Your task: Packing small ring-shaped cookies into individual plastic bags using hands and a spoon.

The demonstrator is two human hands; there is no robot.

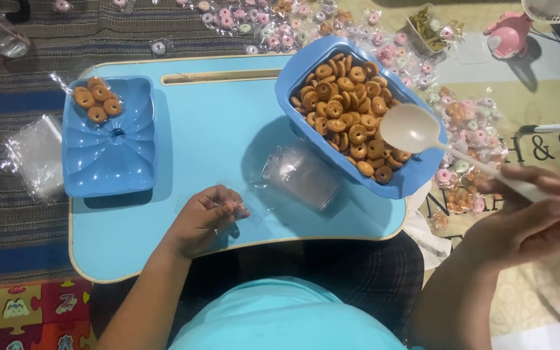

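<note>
Your right hand is closed around the handle of a cream plastic spoon, whose empty bowl hovers over the right edge of the blue tub filled with small brown ring cookies. Your left hand rests on the light-blue desk, fingers curled and pinching a small clear plastic bag. A stack of clear bags lies just beside the tub. At the desk's left sits a blue lid holding a few cookies. Wrapped pink sweets are scattered on the floor.
</note>
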